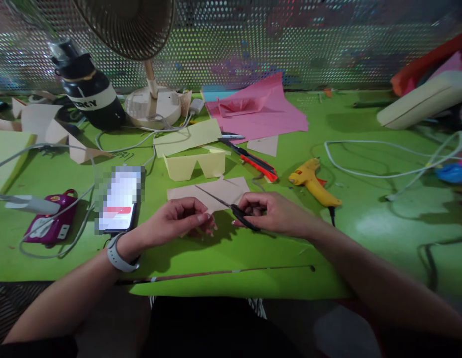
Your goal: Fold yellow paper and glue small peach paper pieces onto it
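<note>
My right hand (275, 213) is closed around the black handles of a pair of scissors (231, 208), whose blades point up and left across a beige sheet of paper (216, 191). My left hand (179, 219), with a white watch on its wrist, pinches the near edge of that same beige paper just left of the blades. Both hands rest low over the green table (231, 253).
A phone (119, 201) lies left of my left hand, with a purple device (54, 223) and cables beyond. A yellow folded paper shape (193, 164), a red cutter (259, 164), a yellow glue gun (313, 184), pink paper (261, 112), a fan base (152, 104) and a black bottle (89, 89) stand farther back.
</note>
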Demonstrator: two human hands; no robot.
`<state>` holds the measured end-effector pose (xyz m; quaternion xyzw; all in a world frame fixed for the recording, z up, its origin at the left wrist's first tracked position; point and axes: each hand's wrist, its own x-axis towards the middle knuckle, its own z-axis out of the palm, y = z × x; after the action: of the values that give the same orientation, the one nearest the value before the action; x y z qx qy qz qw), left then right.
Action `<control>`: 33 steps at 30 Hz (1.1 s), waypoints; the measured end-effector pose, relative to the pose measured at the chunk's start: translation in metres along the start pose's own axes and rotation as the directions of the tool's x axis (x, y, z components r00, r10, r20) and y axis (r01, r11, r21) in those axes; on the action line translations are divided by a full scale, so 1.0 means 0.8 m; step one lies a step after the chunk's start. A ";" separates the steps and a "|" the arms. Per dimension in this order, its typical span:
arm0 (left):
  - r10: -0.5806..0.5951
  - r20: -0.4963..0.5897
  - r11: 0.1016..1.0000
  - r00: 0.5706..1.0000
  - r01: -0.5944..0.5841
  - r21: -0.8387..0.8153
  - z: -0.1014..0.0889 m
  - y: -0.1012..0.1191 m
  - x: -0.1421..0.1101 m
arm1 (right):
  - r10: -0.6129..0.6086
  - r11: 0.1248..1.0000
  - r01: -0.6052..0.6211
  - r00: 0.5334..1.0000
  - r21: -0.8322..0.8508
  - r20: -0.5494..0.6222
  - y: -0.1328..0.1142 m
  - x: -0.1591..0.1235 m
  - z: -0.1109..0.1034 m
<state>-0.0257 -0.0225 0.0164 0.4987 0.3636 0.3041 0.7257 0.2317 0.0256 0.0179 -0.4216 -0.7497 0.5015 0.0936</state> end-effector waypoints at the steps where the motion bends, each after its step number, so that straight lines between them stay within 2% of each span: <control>1: -0.015 0.042 1.000 0.999 0.016 -0.006 0.001 0.001 -0.001 | -0.044 0.990 0.037 0.998 -0.139 -0.043 0.002 -0.001 -0.003; 4: -0.018 0.092 1.000 0.996 0.019 -0.010 0.002 0.002 -0.001 | -0.153 0.874 0.082 0.982 -0.479 -0.111 0.008 -0.001 -0.006; 6: -0.015 0.092 1.000 0.996 0.016 -0.009 0.003 0.002 -0.001 | -0.127 0.811 0.049 0.987 -0.583 -0.094 0.008 0.000 -0.005; 8: -0.011 0.089 1.000 0.996 0.011 0.001 0.002 0.000 -0.001 | -0.044 0.781 -0.002 0.997 -0.624 -0.058 0.007 0.001 -0.007; 10: -0.013 0.081 1.000 0.997 0.011 0.018 0.003 -0.001 -0.002 | 0.022 0.787 -0.021 1.000 -0.616 -0.005 0.004 0.001 -0.014; 12: -0.015 0.075 1.000 0.997 0.014 0.020 0.003 -0.002 -0.002 | 0.016 0.817 0.029 0.997 -0.576 0.074 -0.002 0.000 -0.026; 14: -0.018 0.075 1.000 0.997 0.017 0.014 0.004 -0.003 -0.003 | -0.046 0.839 0.092 0.994 -0.536 0.099 -0.012 0.004 -0.038; 15: -0.018 0.077 1.000 0.997 0.018 0.010 0.005 -0.004 -0.002 | -0.088 0.840 0.111 0.994 -0.532 0.069 -0.018 0.010 -0.043; 17: -0.015 0.079 1.000 0.997 0.014 0.007 0.005 -0.006 -0.002 | -0.195 0.820 0.115 0.977 -0.561 -0.084 -0.033 0.031 -0.048; 19: -0.018 0.082 1.000 0.996 0.018 0.006 0.004 -0.009 -0.001 | -0.326 0.746 0.114 0.921 -0.656 -0.211 -0.047 0.063 -0.045; 21: -0.029 0.077 1.000 0.997 0.029 -0.001 0.003 -0.011 -0.001 | -0.342 0.690 0.050 0.902 -0.722 -0.265 -0.057 0.097 -0.038; 23: -0.037 0.073 0.999 0.997 0.037 -0.008 0.003 -0.011 -0.001 | -0.293 0.660 -0.012 0.916 -0.751 -0.273 -0.062 0.123 -0.030; 25: -0.035 0.066 0.999 0.997 0.035 -0.010 0.003 -0.012 -0.002 | -0.299 0.635 -0.008 0.919 -0.772 -0.256 -0.063 0.134 -0.025; 27: -0.033 0.065 0.999 0.997 0.033 -0.002 0.003 -0.012 -0.003 | -0.405 0.608 0.065 0.883 -0.792 -0.239 -0.060 0.130 -0.021; 30: -0.016 0.077 1.000 0.997 0.015 0.021 0.004 -0.015 -0.003 | -0.614 0.497 0.139 0.754 -0.856 -0.234 -0.050 0.111 -0.013; 31: -0.009 0.087 0.999 0.996 0.006 0.036 0.005 -0.016 -0.002 | -0.651 0.452 0.139 0.727 -0.881 -0.219 -0.045 0.105 -0.009; 32: -0.004 0.096 0.999 0.995 -0.001 0.054 0.005 -0.017 -0.002 | -0.663 0.412 0.141 0.725 -0.900 -0.189 -0.038 0.099 -0.005; 33: -0.002 0.103 0.997 0.995 -0.006 0.077 0.005 -0.017 -0.002 | -0.653 0.381 0.154 0.742 -0.912 -0.148 -0.031 0.093 0.000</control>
<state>-0.0218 -0.0302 0.0049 0.5419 0.3365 0.2643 0.7233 0.1719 0.0763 0.0173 -0.3155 -0.9253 -0.1039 0.1828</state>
